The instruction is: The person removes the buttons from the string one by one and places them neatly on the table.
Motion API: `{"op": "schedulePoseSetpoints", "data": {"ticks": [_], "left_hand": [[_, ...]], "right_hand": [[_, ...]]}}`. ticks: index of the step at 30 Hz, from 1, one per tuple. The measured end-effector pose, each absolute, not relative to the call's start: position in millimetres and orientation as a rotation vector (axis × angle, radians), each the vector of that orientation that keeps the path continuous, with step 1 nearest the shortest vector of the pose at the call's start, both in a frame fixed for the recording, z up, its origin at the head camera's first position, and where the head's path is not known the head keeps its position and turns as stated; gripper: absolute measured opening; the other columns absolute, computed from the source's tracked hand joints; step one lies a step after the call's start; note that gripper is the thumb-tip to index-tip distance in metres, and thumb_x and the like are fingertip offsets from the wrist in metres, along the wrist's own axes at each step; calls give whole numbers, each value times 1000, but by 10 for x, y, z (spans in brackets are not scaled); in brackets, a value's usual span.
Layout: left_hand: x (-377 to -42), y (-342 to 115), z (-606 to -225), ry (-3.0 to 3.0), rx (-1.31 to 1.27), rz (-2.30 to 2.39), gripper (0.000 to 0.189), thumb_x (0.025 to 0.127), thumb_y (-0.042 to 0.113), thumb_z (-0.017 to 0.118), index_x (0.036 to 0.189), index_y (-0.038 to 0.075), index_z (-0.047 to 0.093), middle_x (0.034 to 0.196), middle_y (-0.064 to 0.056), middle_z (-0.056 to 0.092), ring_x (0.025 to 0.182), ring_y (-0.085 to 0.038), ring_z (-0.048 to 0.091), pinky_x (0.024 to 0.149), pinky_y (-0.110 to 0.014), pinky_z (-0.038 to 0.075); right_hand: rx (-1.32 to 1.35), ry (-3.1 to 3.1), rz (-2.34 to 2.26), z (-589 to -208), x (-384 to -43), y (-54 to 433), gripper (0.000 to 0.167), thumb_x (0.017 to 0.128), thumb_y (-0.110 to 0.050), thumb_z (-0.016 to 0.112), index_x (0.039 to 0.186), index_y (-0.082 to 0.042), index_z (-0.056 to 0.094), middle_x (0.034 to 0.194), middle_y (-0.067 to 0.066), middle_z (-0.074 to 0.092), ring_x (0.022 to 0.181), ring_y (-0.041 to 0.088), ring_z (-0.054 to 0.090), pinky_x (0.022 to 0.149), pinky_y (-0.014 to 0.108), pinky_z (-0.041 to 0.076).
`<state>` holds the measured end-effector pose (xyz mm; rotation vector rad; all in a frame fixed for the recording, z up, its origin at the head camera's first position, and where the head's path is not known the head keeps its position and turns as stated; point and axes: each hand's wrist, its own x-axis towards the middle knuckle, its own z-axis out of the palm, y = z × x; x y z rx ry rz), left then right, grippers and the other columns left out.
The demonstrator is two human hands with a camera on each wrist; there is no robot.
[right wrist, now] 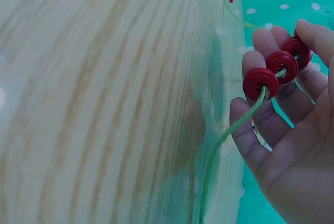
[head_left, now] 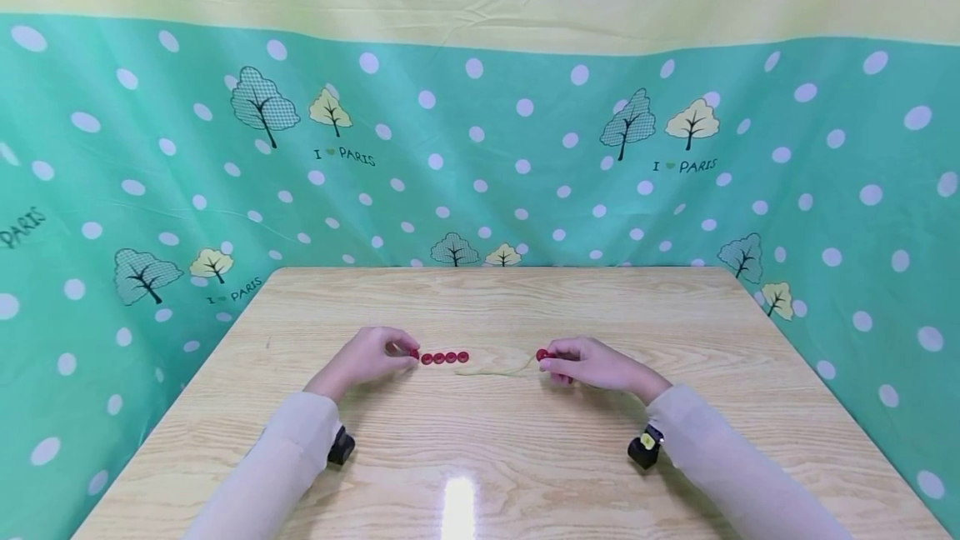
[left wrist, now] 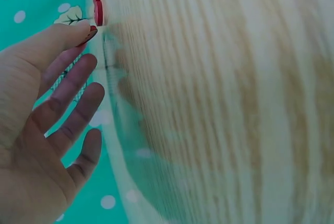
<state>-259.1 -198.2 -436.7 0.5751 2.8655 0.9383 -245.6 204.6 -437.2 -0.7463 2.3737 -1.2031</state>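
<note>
My left hand [head_left: 372, 354] pinches a red button [left wrist: 90, 35] between thumb and forefinger, at the left end of a row of several red buttons [head_left: 438, 358] on the table. Its other fingers are spread, as the left wrist view shows. Over to the right, my right hand [head_left: 592, 363] holds three red buttons [right wrist: 282, 66] threaded on a light green string [right wrist: 224, 134]. Thumb and forefinger grip the farthest button, while the other two sit against the fingers. One length of string trails left across the table toward the row; another hangs down from the nearest button.
The light wooden table [head_left: 480, 448] reaches back to a green dotted cloth [head_left: 480, 165] hanging behind it and along both sides. Each wrist carries a black camera, the left one [head_left: 341, 446] and the right one [head_left: 643, 450], close above the tabletop.
</note>
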Motion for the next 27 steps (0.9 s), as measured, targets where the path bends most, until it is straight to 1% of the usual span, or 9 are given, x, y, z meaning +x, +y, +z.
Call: {"op": "schedulePoseSetpoints", "data": {"ticks": [6, 16, 22, 27], "left_hand": [[-2588, -1990, -4375, 2879, 600, 906, 17, 88, 18, 79, 104, 12, 77, 98, 2, 70, 88, -15, 63, 84, -41, 53], [-2619, -2013, -4417, 2874, 573, 871, 15, 89, 17, 78, 104, 14, 77, 91, 8, 70, 87, -10, 64, 87, -40, 52], [-2646, -2019, -4455, 2879, 572, 853, 16, 89, 18, 78, 104, 15, 78, 93, 8, 71, 89, -10, 65, 88, -40, 53], [-2656, -2021, -4471, 2880, 575, 860, 17, 89, 18, 78, 106, 15, 78, 94, 8, 71, 90, -10, 65, 88, -40, 53]], "right_hand": [[-745, 2376, -1204, -4364, -2445, 2043, 36, 103, -41, 56, 93, -7, 64, 75, -1, 58, 64, 17, 47, 53, 23, 36], [-763, 2375, -1209, -4356, -2434, 2034, 34, 103, -37, 57, 94, -5, 64, 77, 6, 60, 64, 21, 49, 53, 23, 37], [-748, 2372, -1199, -4351, -2441, 2037, 36, 103, -40, 57, 94, -5, 65, 76, 3, 60, 63, 19, 47, 52, 22, 37], [-756, 2375, -1194, -4354, -2451, 2037, 36, 103, -39, 57, 95, -6, 65, 77, 5, 60, 63, 20, 47, 53, 22, 37]]}}
